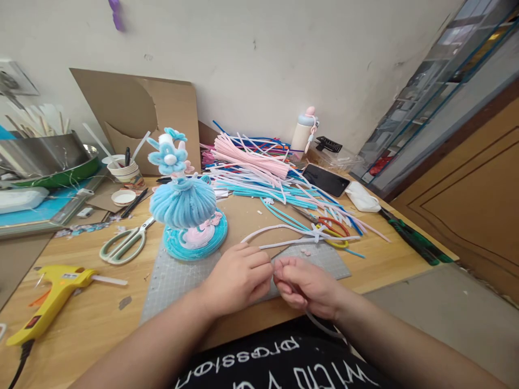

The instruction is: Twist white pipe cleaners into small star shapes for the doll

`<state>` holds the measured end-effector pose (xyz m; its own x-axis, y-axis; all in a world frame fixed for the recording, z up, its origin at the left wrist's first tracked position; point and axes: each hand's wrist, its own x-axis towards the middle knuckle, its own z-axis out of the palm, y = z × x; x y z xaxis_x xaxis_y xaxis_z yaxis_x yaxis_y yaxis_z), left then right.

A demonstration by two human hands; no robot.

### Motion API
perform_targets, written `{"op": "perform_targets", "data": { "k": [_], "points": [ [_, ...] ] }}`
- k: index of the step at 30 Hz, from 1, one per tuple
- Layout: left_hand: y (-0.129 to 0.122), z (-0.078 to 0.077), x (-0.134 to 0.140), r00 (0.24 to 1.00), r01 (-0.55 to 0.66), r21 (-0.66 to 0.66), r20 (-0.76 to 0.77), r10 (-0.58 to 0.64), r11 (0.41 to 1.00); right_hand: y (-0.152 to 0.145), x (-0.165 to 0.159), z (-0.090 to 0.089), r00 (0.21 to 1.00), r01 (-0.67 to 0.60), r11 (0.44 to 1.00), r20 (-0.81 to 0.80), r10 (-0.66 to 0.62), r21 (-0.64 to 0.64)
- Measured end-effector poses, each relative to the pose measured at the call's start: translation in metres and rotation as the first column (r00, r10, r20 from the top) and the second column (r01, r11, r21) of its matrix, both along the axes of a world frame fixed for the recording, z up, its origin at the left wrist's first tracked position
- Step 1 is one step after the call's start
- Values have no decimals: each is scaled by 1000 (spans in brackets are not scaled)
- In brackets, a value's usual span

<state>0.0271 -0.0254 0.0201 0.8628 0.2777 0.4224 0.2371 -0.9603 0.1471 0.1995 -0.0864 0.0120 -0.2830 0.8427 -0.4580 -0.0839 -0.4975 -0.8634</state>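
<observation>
Above the front edge of the table, my left hand point(242, 274) and my right hand point(308, 287) meet, both with curled fingers. A pale pipe cleaner point(323, 327) runs through my right hand, its tail hanging toward my lap. My left fingers pinch where that stem enters the right hand; its end is hidden. Just beyond lie white pipe cleaners point(279, 228) tied with a small white star-like piece point(318, 232). To the left stands a blue fuzzy figure point(182, 202) with a pleated skirt and flowers, on a round blue-and-pink base point(172, 251). Beneath is a grey cutting mat point(162, 297).
A yellow glue gun point(52, 292) and scissors point(125, 244) lie at left. Pipe cleaners point(251, 159) are heaped at the back, near a bottle point(302, 132) and phone point(326, 180). Pliers with red and yellow handles point(334, 227) and green-black tools point(417, 237) lie right.
</observation>
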Motion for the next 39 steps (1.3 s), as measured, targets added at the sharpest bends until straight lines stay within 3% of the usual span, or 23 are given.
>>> {"op": "perform_targets", "data": {
  "k": [1, 3, 5, 6, 7, 9, 11, 12, 14, 18, 19, 21, 22, 24, 25, 26, 27, 28, 30, 31, 33, 35, 39],
  "points": [
    [-1, 0, 1, 1000, -4, -6, 1, 4, 1000, -2, -2, -2, 977, 11, 979, 207, -54, 202],
    [-2, -1, 3, 1000, -20, -37, 4, 20, 999, -6, -4, -7, 817, -111, 814, 519, -252, 571],
    [-1, -3, 4, 999, -44, -75, 6, 45, 996, -8, -4, -11, 684, -266, 637, 608, -404, 723],
    [-1, -3, 4, 998, -55, -86, 6, 56, 995, -9, -3, -12, 673, -281, 612, 607, -423, 739],
    [0, -3, 3, 998, -62, -87, 7, 63, 994, -8, -2, -11, 701, -247, 644, 593, -397, 724],
    [1, -3, 2, 998, -64, -67, 9, 65, 996, -5, 0, -8, 844, -85, 828, 482, -236, 554],
    [2, -2, 1, 999, -54, -35, 3, 54, 998, -1, 2, -3, 987, 11, 985, 157, -39, 172],
    [2, -1, 0, 999, -48, -19, -7, 48, 999, 2, 3, 0, 1000, -11, 1000, -26, 11, -10],
    [1, 1, 0, 999, -35, 4, -27, 35, 999, 4, 5, 4, 968, -83, 975, -249, 30, -204],
    [0, 2, 0, 999, -22, 37, -23, 23, 999, 4, 2, 3, 967, -49, 977, -256, -5, -207],
    [0, 2, 1, 1000, -21, 38, -12, 21, 999, 2, 1, 1, 981, 2, 989, -194, -30, -145],
    [1, 0, 1, 1000, -23, 23, 7, 23, 999, -2, -1, -4, 993, 85, 984, 61, -96, 157],
    [2, -1, 1, 1000, -26, 7, 8, 26, 1000, -4, -1, -6, 964, 62, 928, 219, -152, 368],
    [3, -2, 1, 999, -32, -25, 4, 32, 999, -7, 1, -9, 847, -123, 732, 455, -274, 670],
    [4, -3, 1, 999, -34, -35, 5, 35, 999, -8, 2, -9, 805, -203, 664, 509, -305, 720],
    [4, -3, 1, 999, -37, -42, 7, 38, 998, -8, 3, -8, 783, -233, 645, 534, -319, 727],
    [4, -3, 1, 999, -42, -45, 12, 43, 998, -8, 3, -7, 787, -216, 683, 538, -301, 698],
    [4, -2, 1, 999, -47, -46, 17, 48, 998, -7, 4, -6, 822, -165, 763, 515, -244, 625],
    [4, -1, 1, 999, -48, -46, 20, 49, 998, -4, 4, -3, 937, -52, 934, 340, -77, 353],
    [4, -1, 1, 999, -44, -46, 21, 45, 998, -2, 4, -3, 980, -29, 978, 200, -13, 207],
    [5, 0, 0, 999, -39, -66, 34, 41, 997, 0, 4, -3, 997, -18, 1000, -70, 20, 21],
    [6, 1, 0, 996, -45, -120, 66, 54, 992, 0, 6, -5, 968, -1, 998, -250, -15, -64],
    [8, 2, -2, 993, -50, -198, 92, 69, 979, 0, 8, -8, 914, -52, 984, -404, -23, -172]
  ]
}}
